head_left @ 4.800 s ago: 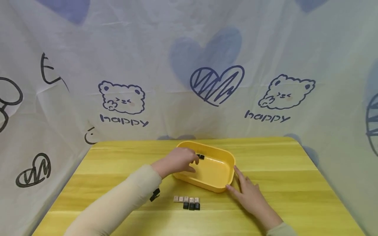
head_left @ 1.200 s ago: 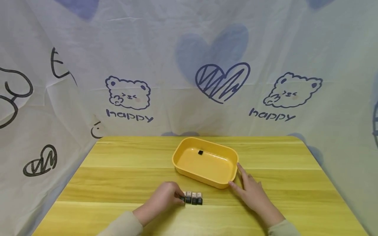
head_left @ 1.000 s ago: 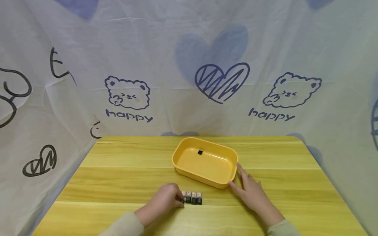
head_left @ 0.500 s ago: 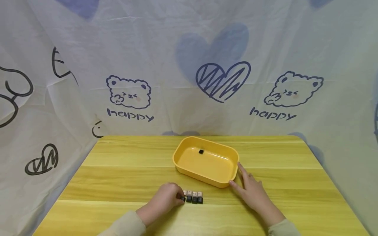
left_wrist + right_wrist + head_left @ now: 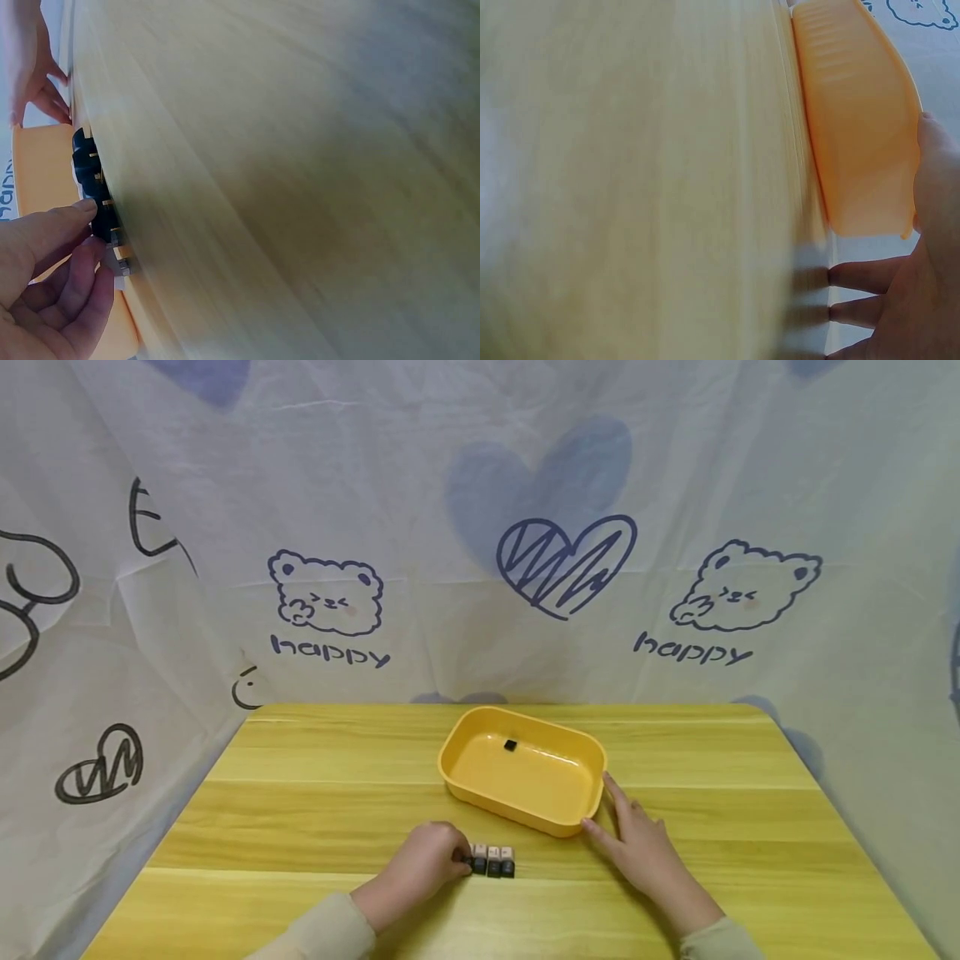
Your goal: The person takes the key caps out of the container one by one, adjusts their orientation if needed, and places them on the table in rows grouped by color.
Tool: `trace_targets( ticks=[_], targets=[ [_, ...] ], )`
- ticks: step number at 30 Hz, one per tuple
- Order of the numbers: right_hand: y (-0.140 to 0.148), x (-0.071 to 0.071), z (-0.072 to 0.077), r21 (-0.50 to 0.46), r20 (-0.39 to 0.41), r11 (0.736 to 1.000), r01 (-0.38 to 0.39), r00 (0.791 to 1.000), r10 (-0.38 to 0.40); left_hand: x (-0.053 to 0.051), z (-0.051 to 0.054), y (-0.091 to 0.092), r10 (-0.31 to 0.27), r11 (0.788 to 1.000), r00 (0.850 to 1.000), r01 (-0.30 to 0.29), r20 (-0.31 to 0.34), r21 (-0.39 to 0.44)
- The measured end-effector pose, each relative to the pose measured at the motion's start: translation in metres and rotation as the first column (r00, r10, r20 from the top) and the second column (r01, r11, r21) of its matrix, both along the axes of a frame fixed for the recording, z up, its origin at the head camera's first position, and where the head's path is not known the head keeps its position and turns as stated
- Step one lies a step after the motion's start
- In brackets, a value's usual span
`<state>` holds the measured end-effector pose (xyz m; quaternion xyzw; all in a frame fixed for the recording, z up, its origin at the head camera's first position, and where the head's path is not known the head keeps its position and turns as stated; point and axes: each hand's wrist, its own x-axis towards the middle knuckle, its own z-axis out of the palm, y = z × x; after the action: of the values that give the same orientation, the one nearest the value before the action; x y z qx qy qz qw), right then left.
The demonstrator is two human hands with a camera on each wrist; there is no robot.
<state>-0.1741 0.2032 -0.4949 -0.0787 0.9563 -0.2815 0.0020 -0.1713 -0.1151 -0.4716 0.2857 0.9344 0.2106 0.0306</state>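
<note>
My left hand (image 5: 423,864) pinches a black keycap (image 5: 105,223) between thumb and fingers, at the left end of a row of black keycaps (image 5: 494,867). Directly behind that row runs a row of pale keycaps (image 5: 493,852), its left end partly hidden by my fingers. In the left wrist view, small tabs stick out of the black keycaps' undersides toward the table. My right hand (image 5: 645,860) rests at the right end of a yellow tray (image 5: 517,817), thumb and forefinger touching it, the other fingers stretched toward the tabletop.
One black keycap (image 5: 511,746) lies inside the tray by its far wall. The wood-grain table (image 5: 315,810) ends at the back against a white cloth (image 5: 420,527) printed with hearts and bears.
My left hand has come out of the tray to the keycap rows, bringing a black keycap against the black row's left end. Fewer black keycaps lie in the tray. My right hand stays put.
</note>
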Motion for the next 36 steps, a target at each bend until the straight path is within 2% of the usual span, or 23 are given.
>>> trace_targets(
  ticks=[7,10,14,18,23,26,31,36],
  targets=[
    [0.0,-0.003,0.001,-0.002,0.007,1.0,0.006,1.0,-0.006,-0.004,0.001,0.003,-0.006,1.0,1.0,0.006,-0.02,-0.012],
    [0.001,-0.004,0.002,-0.002,0.009,1.0,0.009,1.0,-0.009,-0.008,0.005,0.003,-0.029,1.0,0.997,0.03,-0.069,0.007],
    [0.002,-0.005,0.002,-0.001,0.012,1.0,0.011,1.0,-0.011,-0.017,0.02,0.004,-0.057,0.998,0.989,0.059,-0.138,0.01],
    [0.003,-0.006,0.002,0.003,0.011,1.0,0.011,1.0,-0.011,-0.027,0.042,0.009,-0.064,0.998,0.986,0.059,-0.154,-0.035],
    [0.003,-0.006,0.003,0.0,0.014,1.0,0.011,1.0,-0.011,-0.043,0.062,0.019,-0.074,0.995,0.979,0.061,-0.19,-0.076],
    [0.003,-0.004,0.003,-0.004,0.024,1.0,0.01,1.0,-0.01,-0.055,0.071,0.024,-0.077,0.993,0.98,0.058,-0.183,-0.106],
    [0.002,-0.002,0.001,-0.017,0.033,1.0,0.013,0.999,-0.012,-0.075,0.078,0.031,-0.105,0.984,0.984,0.081,-0.147,-0.159],
    [0.004,-0.002,0.004,-0.031,0.055,0.999,0.02,0.998,-0.018,-0.099,0.079,0.037,-0.175,0.966,0.978,0.148,-0.114,-0.213]
  ],
)
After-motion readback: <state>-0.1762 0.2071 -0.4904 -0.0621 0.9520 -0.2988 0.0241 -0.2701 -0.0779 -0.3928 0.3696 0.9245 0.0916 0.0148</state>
